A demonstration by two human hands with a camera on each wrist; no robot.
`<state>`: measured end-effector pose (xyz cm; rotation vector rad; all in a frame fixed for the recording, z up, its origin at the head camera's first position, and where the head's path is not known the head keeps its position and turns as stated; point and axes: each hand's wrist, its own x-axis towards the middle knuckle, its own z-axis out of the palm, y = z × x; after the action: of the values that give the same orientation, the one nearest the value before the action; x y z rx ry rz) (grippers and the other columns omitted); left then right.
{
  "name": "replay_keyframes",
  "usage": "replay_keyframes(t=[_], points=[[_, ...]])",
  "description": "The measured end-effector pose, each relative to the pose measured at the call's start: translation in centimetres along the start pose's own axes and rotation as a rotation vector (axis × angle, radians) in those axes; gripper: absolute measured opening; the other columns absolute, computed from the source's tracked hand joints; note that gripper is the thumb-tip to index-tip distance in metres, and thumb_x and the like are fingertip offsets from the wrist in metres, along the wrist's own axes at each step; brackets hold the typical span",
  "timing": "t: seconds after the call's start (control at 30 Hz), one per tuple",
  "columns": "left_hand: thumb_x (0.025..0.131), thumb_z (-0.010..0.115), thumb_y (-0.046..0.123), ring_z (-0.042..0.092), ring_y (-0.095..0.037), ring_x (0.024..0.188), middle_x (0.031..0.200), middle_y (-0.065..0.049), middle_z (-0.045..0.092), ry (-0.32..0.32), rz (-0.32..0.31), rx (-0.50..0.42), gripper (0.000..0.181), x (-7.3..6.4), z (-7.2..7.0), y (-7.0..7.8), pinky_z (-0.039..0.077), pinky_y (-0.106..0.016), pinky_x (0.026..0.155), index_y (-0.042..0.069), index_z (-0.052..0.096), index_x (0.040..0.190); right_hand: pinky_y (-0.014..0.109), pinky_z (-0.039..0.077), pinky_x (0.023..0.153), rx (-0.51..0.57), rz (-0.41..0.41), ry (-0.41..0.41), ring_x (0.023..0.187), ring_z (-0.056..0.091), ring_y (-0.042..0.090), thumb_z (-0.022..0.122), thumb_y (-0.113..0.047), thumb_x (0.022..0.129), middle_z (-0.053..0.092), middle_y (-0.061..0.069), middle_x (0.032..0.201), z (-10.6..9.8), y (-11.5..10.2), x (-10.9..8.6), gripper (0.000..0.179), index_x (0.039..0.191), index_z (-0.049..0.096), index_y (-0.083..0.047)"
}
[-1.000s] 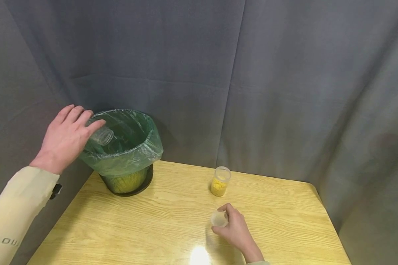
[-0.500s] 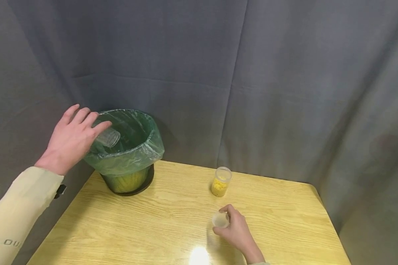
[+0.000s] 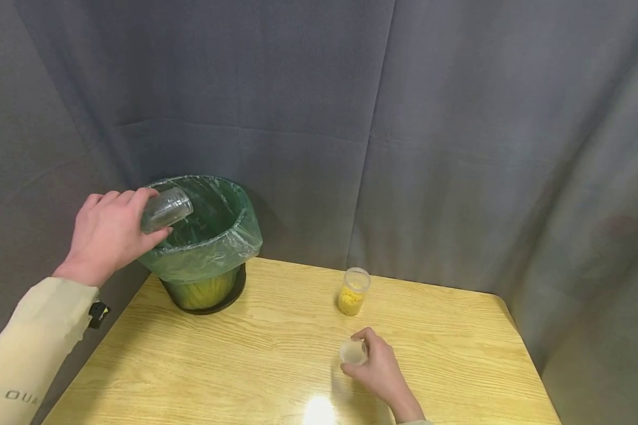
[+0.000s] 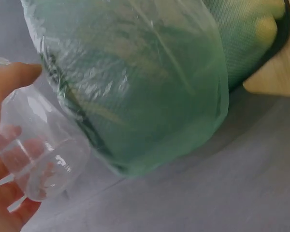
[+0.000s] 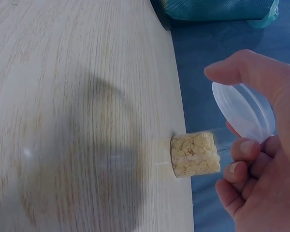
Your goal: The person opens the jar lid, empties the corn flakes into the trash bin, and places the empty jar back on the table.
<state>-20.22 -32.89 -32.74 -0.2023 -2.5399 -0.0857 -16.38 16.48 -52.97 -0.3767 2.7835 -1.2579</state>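
Left fingers (image 3: 140, 196) grip a tilted jar (image 3: 166, 211); right fingers (image 3: 368, 336) pinch a lid (image 3: 353, 352). If the left ones loosen, the jar could slip into the bin (image 3: 204, 292) beside them.

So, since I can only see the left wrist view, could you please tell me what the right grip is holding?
Observer: The right grip holds a round translucent lid.
Operator: Thank you; is anything standing on the table?
Observer: Yes, a clear jar partly filled with yellowish flakes.
Operator: And how is the clear container placed against the opening of the bin?
Observer: In the head view it is tilted, with its ridged end appearing over that opening.
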Motion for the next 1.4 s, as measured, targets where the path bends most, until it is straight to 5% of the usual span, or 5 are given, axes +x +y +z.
replay_keyframes(t=[0.13,0.27,0.57,0.97,1.4], points=[[0.079,0.084,0.039,0.058,-0.045,0.091,0.098,-0.024,0.067,-0.020,-0.114,-0.074,0.067,-0.4,0.0,0.1,0.039,-0.058,0.082,0.004,0.057,0.129,0.036,0.045,0.069,0.012,0.002,0.000,0.085,0.049,0.022,0.089,-0.018,0.073,0.058,0.005,0.095,0.0,0.0,0.1,0.052,0.115,0.060,-0.006],[0.081,0.083,0.042,0.058,-0.045,0.087,0.094,-0.023,0.067,0.015,-0.152,-0.114,0.067,-0.6,0.1,0.2,0.039,-0.059,0.083,0.004,0.056,0.130,0.033,0.043,0.066,0.024,0.009,0.000,0.083,0.048,0.021,0.089,-0.019,0.073,0.056,0.003,0.092,0.0,0.0,0.1,0.052,0.114,0.060,-0.006],[0.080,0.084,0.044,0.059,-0.033,0.082,0.099,-0.013,0.067,0.198,-0.211,-0.298,0.068,-0.9,-0.3,2.1,0.041,-0.056,0.078,0.005,0.059,0.129,0.032,0.050,0.065,0.034,0.004,-0.004,0.085,0.054,0.021,0.089,-0.020,0.075,0.061,0.007,0.100,0.1,0.3,0.0,0.052,0.114,0.058,-0.004],[0.076,0.090,0.030,0.060,-0.018,0.085,0.096,-0.001,0.068,0.310,-0.148,-0.498,0.058,-1.1,-0.7,5.6,0.040,-0.037,0.074,0.009,0.063,0.122,0.030,0.052,0.063,0.047,-0.007,0.006,0.084,0.056,0.022,0.088,-0.022,0.075,0.060,0.009,0.100,0.0,0.3,-0.1,0.052,0.113,0.059,-0.003],[0.074,0.093,0.025,0.059,-0.011,0.084,0.095,0.007,0.067,0.270,-0.134,-0.666,0.062,-3.5,0.5,10.3,0.042,-0.024,0.079,0.015,0.064,0.128,0.040,0.051,0.074,0.025,-0.012,0.037,0.093,0.056,0.024,0.090,-0.026,0.074,0.062,0.009,0.104,0.3,0.0,0.1,0.051,0.111,0.061,-0.006]])
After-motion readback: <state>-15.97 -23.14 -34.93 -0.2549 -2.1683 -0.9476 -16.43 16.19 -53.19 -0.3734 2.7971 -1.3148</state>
